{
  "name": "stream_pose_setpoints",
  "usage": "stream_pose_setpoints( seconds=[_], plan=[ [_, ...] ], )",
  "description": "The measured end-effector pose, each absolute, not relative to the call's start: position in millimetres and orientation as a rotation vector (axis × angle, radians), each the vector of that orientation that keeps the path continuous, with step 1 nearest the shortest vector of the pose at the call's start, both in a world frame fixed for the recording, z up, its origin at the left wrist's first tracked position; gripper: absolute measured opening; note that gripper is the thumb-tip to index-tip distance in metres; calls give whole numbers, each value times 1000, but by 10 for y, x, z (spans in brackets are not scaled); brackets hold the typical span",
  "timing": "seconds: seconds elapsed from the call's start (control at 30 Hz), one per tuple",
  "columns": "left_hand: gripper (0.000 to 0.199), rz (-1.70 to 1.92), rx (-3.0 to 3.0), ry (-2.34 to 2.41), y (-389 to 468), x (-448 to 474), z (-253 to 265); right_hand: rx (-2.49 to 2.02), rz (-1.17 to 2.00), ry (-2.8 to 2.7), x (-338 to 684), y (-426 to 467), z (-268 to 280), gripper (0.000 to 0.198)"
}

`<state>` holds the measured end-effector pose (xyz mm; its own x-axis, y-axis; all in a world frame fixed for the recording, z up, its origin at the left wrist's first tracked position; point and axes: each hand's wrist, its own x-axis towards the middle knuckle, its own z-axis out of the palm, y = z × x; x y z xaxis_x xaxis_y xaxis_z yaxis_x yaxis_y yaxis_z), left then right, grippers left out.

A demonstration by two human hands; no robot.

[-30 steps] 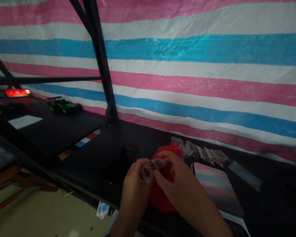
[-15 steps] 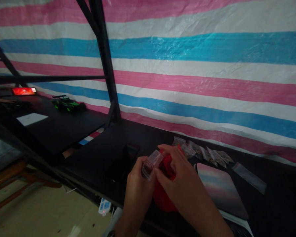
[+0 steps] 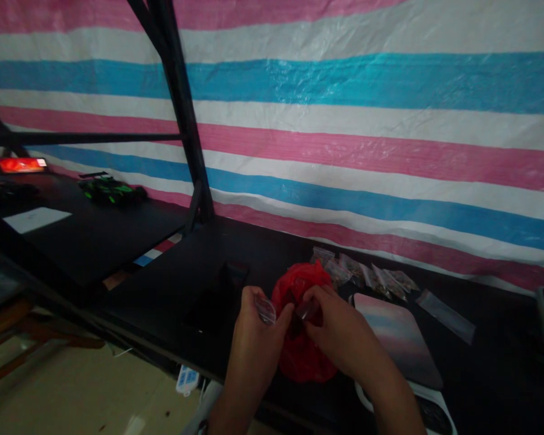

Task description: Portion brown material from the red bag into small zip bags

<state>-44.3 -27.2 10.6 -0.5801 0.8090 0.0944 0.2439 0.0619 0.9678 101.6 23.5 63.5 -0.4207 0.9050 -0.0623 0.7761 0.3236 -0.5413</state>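
My left hand [image 3: 254, 338] is closed around a small clear plastic bag [image 3: 266, 310], its glossy edge showing between thumb and fingers. A red plastic bag [image 3: 306, 362] stands on the black table with its mouth gathered open, just right of the left hand. Over that mouth, my right hand [image 3: 338, 323] pinches a small translucent, dark-looking piece [image 3: 306, 310]; its kind is too dim to make out. My left thumb reaches to the rim of the red bag. What lies inside the red bag is hidden in shadow.
Several small zip bags with brownish contents [image 3: 367, 275] lie behind the red bag. A flat clear bag [image 3: 448, 315] lies farther right. Beside my right forearm is a white scale with a shiny plate [image 3: 396, 338]. A dark phone-like object [image 3: 213, 308] lies left. A black post [image 3: 181, 109] rises behind.
My right hand has moved off the clear plastic bag to the red bag's mouth. My left hand has kept the clear bag, now more enclosed by its fingers. The red bag shows more fully.
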Motion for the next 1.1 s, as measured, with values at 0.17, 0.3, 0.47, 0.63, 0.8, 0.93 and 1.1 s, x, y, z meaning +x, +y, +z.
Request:
stream_pose_setpoints(
  seconds=[0.17,0.3,0.47,0.63,0.8,0.93,1.1],
  plan=[
    [24,1471,1168,1793,-243,-391,109,-1801,648,-2378,1014,192,687,21],
    [24,1501,1182,1746,-247,-374,138,-1935,513,-2345,1036,216,674,28],
    [22,1574,1199,1624,-224,-368,110,-1922,514,-2320,1075,244,645,33],
    [19,1584,1160,1563,-194,-363,65,-1843,585,-2316,1137,170,731,25],
    [19,1594,1164,1592,-202,-349,97,-1928,608,-2400,1161,46,847,28],
    [17,1636,1202,1589,-233,-319,171,-2018,593,-2440,1145,65,795,31],
    [15,1690,1213,1500,-251,-300,225,-2030,599,-2359,1149,155,725,25]
  ],
)
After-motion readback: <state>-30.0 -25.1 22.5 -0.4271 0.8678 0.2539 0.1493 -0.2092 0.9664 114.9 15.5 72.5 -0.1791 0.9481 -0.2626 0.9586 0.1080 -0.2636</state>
